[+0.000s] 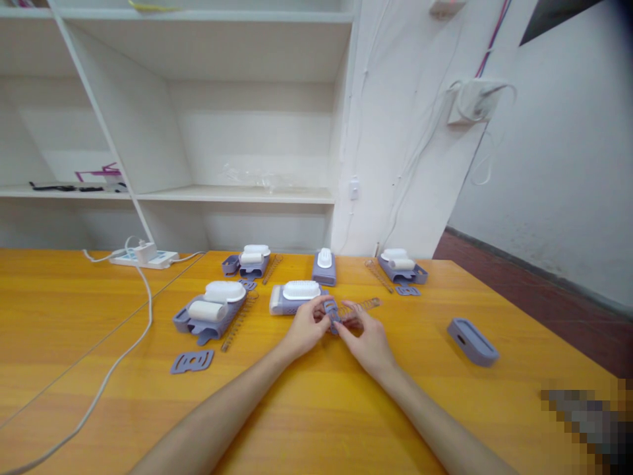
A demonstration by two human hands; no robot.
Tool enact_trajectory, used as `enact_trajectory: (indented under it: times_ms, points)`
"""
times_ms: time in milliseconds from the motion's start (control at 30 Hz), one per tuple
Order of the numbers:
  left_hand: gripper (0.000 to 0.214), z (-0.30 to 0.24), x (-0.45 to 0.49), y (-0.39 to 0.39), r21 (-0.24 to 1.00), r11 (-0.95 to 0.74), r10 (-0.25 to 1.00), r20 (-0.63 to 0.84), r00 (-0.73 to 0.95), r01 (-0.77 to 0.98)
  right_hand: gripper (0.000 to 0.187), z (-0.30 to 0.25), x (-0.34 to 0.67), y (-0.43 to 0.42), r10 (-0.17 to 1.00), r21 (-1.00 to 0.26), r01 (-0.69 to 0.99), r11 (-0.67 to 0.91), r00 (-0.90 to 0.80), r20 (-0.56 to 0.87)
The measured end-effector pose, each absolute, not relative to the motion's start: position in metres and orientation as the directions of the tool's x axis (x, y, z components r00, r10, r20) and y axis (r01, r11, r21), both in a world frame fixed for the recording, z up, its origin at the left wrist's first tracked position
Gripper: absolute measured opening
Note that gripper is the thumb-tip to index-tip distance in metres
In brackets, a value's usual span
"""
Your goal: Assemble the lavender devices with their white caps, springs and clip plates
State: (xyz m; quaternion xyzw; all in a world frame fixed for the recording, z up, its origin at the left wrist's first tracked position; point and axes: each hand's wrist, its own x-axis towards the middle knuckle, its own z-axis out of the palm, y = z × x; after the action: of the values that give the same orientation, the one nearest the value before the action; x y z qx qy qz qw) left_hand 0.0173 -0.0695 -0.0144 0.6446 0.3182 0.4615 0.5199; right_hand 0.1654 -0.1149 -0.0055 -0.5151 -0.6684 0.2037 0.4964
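Note:
Between both hands is a small purple-grey slotted plate (330,307), tilted upright above the table. My left hand (312,324) pinches its left edge with thumb and fingers. My right hand (363,333) has its thumb and fingers closed on the plate's right side. A coil spring (366,305) runs out to the right behind the right fingers; whether they touch it is unclear. Just behind my hands lies a purple-grey case (283,305) with a white bristle brush piece (301,289) on top. To the right sits a purple-grey oblong cap (473,342).
Similar case sets with white rolls (208,311), springs (241,321) and a flat slotted plate (192,361) stand left and at the back. Another case (324,269) stands behind. A white cable (143,336) crosses the table's left side from a power strip (161,258). Shelves rise behind.

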Motion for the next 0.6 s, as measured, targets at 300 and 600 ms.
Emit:
enact_trajectory:
  times_ms: [300,600]
  points:
    - [0.040,-0.0107,0.0165,-0.0716,0.967,-0.228,0.880,0.256,0.400,-0.116,0.026,-0.0062,0.1673,-0.1127,0.856,-0.734,0.517,0.441,0.003,0.517]
    - [0.040,-0.0093,0.0170,-0.0726,0.962,-0.251,0.859,0.271,0.433,-0.105,0.027,-0.0123,0.1670,-0.1117,0.901,-0.822,0.436,0.367,0.052,0.430]
